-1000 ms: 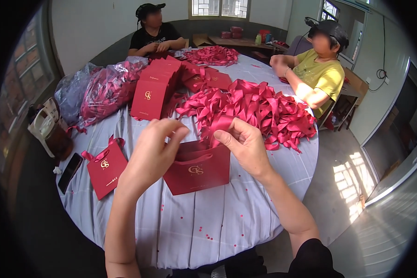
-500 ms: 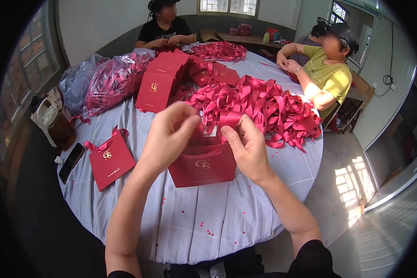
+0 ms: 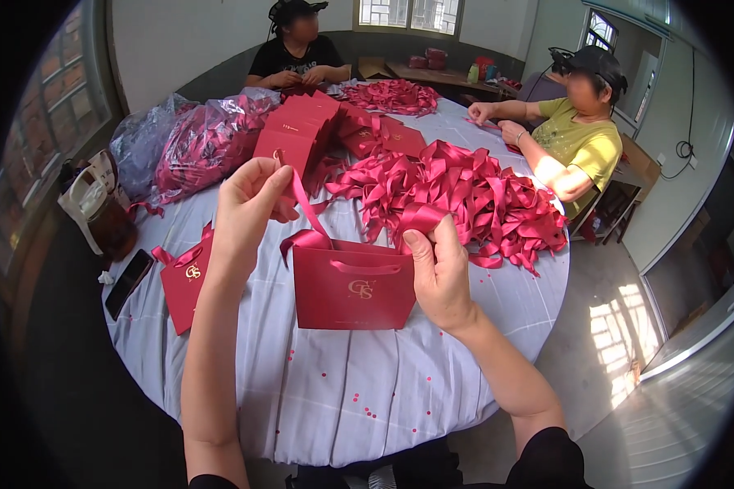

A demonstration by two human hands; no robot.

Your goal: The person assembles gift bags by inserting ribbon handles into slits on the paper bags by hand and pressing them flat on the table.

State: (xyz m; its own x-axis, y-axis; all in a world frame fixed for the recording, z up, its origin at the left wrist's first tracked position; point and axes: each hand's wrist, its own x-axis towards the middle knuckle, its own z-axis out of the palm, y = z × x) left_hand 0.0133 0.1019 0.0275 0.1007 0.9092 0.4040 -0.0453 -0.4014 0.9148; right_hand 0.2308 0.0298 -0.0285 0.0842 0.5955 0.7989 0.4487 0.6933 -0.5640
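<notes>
A small dark red paper gift bag (image 3: 326, 297) with a gold emblem stands in front of me, a ribbon handle looped across its front. My left hand (image 3: 255, 196) is raised to the upper left of the bag, thumb and fingers pinching the end of a red satin ribbon (image 3: 307, 205) that runs down to the bag's top left corner. At the bag's right edge, my right hand (image 3: 442, 277) is closed on another part of red ribbon (image 3: 422, 216) between thumb and fingers. Whether both ends belong to one ribbon is hidden.
Behind the bag lies a big heap of red ribbons (image 3: 457, 191). Stacked red bags (image 3: 289, 130) and a plastic sack of ribbons (image 3: 208, 151) are at the far left. Another bag (image 3: 183, 285), a phone (image 3: 129, 284) and a jug (image 3: 106, 224) lie left. Two people sit across the table.
My left hand has moved up and left from above the bag, drawing the ribbon out with it. My right hand stays near the bag's right edge, still pinching ribbon.
</notes>
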